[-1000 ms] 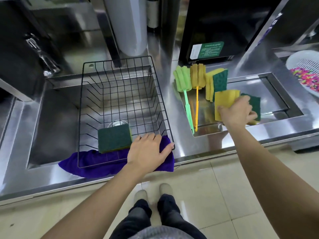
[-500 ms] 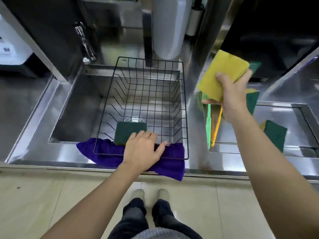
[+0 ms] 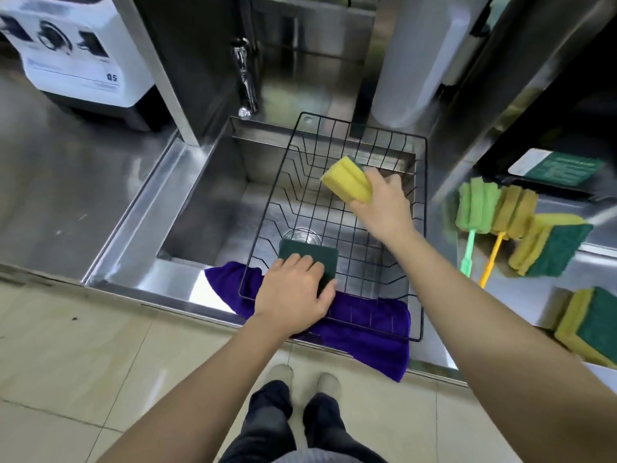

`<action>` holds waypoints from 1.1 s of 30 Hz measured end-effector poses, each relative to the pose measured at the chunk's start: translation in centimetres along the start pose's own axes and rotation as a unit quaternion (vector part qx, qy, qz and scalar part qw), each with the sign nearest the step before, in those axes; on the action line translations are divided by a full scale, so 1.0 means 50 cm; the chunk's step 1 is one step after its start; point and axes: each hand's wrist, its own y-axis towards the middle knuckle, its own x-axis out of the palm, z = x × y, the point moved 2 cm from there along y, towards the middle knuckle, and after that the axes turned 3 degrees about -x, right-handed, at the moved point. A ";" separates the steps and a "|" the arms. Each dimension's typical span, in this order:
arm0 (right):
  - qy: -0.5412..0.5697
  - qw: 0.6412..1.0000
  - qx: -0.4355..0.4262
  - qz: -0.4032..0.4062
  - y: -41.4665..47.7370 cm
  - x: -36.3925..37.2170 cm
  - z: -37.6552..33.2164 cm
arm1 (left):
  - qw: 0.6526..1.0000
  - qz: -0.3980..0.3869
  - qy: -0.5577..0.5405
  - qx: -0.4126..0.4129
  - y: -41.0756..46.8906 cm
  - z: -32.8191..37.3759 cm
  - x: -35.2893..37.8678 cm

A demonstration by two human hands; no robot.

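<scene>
A black wire basket point(image 3: 421, 182) sits over the steel sink point(image 3: 207, 182), its front edge on a purple cloth point(image 3: 367, 332). My right hand point(image 3: 384, 208) grips a yellow sponge point(image 3: 347, 182) above the basket's far right part. A green scouring sponge point(image 3: 307, 255) lies in the basket's near left corner. My left hand point(image 3: 293, 295) rests with relaxed fingers on the basket's front rim and the cloth, its fingertips touching that green sponge.
To the right, a second recessed basin holds a green-handled brush point(image 3: 470, 212), a yellow-handled brush point(image 3: 510, 215) and several yellow-green sponges point(image 3: 551, 248), point(image 3: 591, 325). A faucet point(image 3: 245, 78) stands behind the sink. A white appliance point(image 3: 73, 58) sits on the left counter.
My right hand lifted the yellow sponge out of the right basin and carried it left, lowering it over the wire basket. My left hand stayed on the basket's front edge.
</scene>
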 end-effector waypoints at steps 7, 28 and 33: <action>-0.103 0.987 -0.116 -0.046 -0.032 0.085 -0.023 | 1.000 -0.018 -0.007 0.000 0.002 -0.004 0.002; 0.140 0.988 0.006 -0.058 -0.066 0.125 0.022 | 0.999 -0.042 -0.007 -0.004 0.000 -0.007 0.002; 0.126 0.989 0.028 -0.072 -0.057 0.122 0.021 | 0.998 -0.061 -0.007 -0.008 0.003 -0.007 0.000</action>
